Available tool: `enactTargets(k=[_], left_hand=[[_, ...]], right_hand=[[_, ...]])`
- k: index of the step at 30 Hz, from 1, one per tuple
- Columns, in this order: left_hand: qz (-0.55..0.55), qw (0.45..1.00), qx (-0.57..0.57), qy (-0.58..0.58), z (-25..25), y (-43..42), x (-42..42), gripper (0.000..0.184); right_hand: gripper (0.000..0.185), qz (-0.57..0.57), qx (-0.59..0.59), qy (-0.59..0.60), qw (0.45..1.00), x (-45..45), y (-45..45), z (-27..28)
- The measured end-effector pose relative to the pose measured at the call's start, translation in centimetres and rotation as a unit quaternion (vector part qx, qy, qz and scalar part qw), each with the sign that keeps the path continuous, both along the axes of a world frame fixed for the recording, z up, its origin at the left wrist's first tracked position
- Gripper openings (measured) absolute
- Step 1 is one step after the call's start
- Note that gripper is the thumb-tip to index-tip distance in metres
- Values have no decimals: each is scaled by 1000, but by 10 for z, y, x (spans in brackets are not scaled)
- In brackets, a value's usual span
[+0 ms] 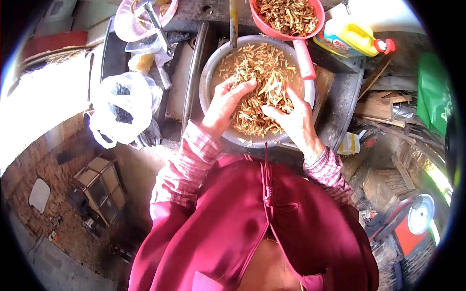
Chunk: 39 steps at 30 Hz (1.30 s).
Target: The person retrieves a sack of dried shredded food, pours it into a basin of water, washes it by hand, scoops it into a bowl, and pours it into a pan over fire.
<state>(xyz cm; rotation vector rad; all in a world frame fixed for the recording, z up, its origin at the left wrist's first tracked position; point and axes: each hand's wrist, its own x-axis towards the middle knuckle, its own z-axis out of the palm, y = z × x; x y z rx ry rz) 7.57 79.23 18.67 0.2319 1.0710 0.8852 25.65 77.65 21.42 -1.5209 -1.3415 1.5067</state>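
Observation:
A grey metal basin (206, 87) holds brownish water and many thin brown strips (257, 109). Both hands are in it, facing each other around a heap of the wet strips. My left hand (228, 101) is at the heap's left side, thumb over the strips, its other fingers partly hidden among them. On the right side, my right hand (296, 119) cups the heap, its thumb stretched toward the middle and its fingertips partly covered by strips. Above the basin's right rim sits a red strainer (320, 19) full of similar, darker strips, its handle reaching down over the rim.
A yellow bottle (357, 39) with a red cap lies at the upper right. On the left are a white plastic bag (145, 97) and a pink basket (127, 24). A pipe (233, 24) comes down at the basin's back edge. Wood pieces (383, 109) lie at the right.

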Motion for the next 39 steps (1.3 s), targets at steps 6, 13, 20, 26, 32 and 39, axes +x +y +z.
enactTargets(k=[6,13,20,26,32,39], left_hand=[[-81,986,142,44,52,59,14,31],[-103,976,181,65,55,164,46,33],[-85,972,187,116,-1,250,72,46],[-156,787,316,507,-44,263,83,47],[-171,749,335,545,-65,259,89,46],[-208,695,329,604,-55,259,93,57]], right_hand=[[56,-41,149,90,984,11,50,29],[48,-45,160,66,984,44,133,30],[42,-78,253,-111,958,56,203,-31],[60,-2,308,-433,847,38,201,-65],[67,20,284,-450,847,36,201,-83],[64,56,306,-430,848,52,203,-65]])
